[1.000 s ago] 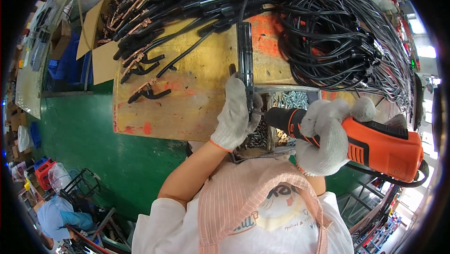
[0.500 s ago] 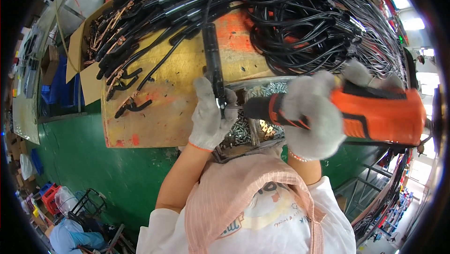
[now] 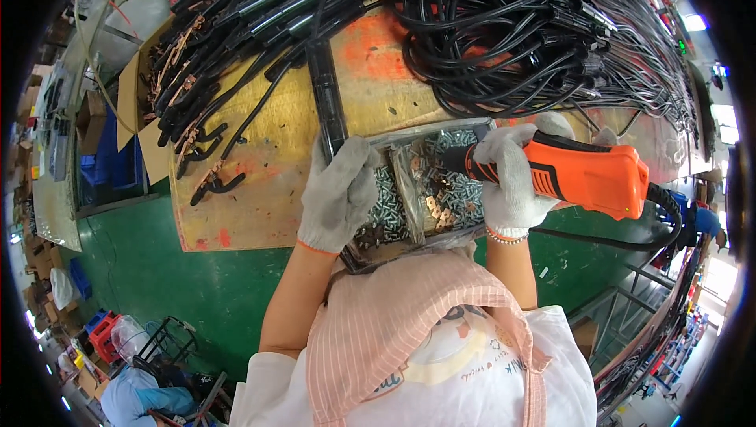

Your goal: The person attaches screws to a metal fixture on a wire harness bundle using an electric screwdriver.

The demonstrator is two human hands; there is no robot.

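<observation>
In my gloved left hand [image 3: 340, 194] is a black tubular handle [image 3: 327, 100] with a cable at its far end, its near end hidden by the fingers. My gloved right hand [image 3: 516, 179] grips an orange and black power screwdriver [image 3: 587, 179], its black nose pointing left over a parts tray [image 3: 370, 258]. The tool's tip stands apart from the handle. Small silver screws [image 3: 387, 210] fill the tray's left compartment. More screws and several brass-coloured pieces [image 3: 437, 213] lie in the right one.
Black cables with handles [image 3: 291, 9] pile up at the far left, some ending in copper-coloured clamps [image 3: 185, 116]. A coiled black cable bundle [image 3: 488, 41] covers the far right. An open cardboard box [image 3: 130, 104] stands left of the worn yellow table [image 3: 252, 222]. The tool's cord [image 3: 673, 222] hangs at right.
The screwdriver has drawn back from the handle, and its nose is now over the tray's right compartment. My left hand has shifted slightly left with the handle, which tilts more.
</observation>
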